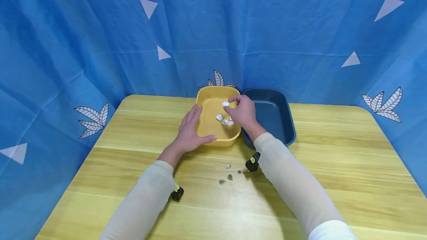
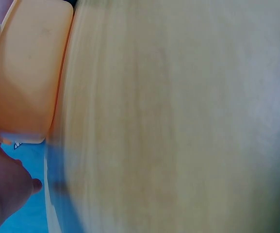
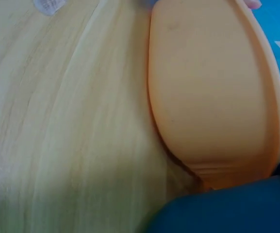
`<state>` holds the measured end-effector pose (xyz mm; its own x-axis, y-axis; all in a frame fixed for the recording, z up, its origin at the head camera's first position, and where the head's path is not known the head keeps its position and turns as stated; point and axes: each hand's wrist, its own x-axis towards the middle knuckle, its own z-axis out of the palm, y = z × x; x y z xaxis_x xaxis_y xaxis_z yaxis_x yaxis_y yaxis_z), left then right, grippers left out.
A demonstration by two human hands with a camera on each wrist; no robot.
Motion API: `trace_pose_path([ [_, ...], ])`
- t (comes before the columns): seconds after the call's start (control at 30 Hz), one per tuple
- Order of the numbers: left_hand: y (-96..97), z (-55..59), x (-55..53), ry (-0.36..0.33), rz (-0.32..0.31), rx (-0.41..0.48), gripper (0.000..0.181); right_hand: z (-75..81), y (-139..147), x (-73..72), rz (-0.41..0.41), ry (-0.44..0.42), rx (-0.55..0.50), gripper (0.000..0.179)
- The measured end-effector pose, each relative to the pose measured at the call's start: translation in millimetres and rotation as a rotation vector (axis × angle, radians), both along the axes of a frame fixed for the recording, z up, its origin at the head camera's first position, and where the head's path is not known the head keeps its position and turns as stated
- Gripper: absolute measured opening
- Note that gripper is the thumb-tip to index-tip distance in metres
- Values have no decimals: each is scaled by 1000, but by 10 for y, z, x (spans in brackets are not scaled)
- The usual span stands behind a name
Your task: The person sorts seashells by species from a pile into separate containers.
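Observation:
Between thumb and fingertips, my right hand (image 1: 244,111) pinches a small white shell (image 1: 225,104) over the yellow bin (image 1: 218,143). Inside that bin lie several more white shells (image 1: 219,117), partly covered by the right hand in the head view. My left hand (image 1: 188,134) rests at the bin's left and near rim, fingers spread and fairly straight, thumb along the front edge. The left wrist view shows the bin's outer wall (image 2: 30,73) beside this hand. In the right wrist view the same wall (image 3: 217,87) fills the middle; the right hand is out of sight there.
A dark blue bin (image 1: 271,117) stands against the yellow one on the right. Several small shells (image 1: 230,177), greyish and whitish, lie on the wooden table (image 1: 333,166) in front. Behind the table hangs a blue patterned curtain (image 1: 283,29).

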<state>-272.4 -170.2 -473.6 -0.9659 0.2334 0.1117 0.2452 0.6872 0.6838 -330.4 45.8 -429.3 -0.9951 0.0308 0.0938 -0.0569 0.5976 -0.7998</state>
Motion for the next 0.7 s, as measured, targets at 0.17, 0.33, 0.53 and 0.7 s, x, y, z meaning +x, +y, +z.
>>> trace_pose_path([
  [0.17, 6, 0, -9, -3, -2, -8, 119, -51, 4, -31, -7, -2, 10, 23],
  [0.33, 2, -9, -15, -4, 7, -10, 118, -85, -5, -56, -10, 12, 7, 24],
  [0.53, 3, -19, -18, -2, 11, -8, 118, -108, -4, -75, -1, 23, 14, 30],
  [0.7, 7, -23, -21, 4, 9, -10, 118, -116, 9, -82, 2, 18, -19, 28],
])
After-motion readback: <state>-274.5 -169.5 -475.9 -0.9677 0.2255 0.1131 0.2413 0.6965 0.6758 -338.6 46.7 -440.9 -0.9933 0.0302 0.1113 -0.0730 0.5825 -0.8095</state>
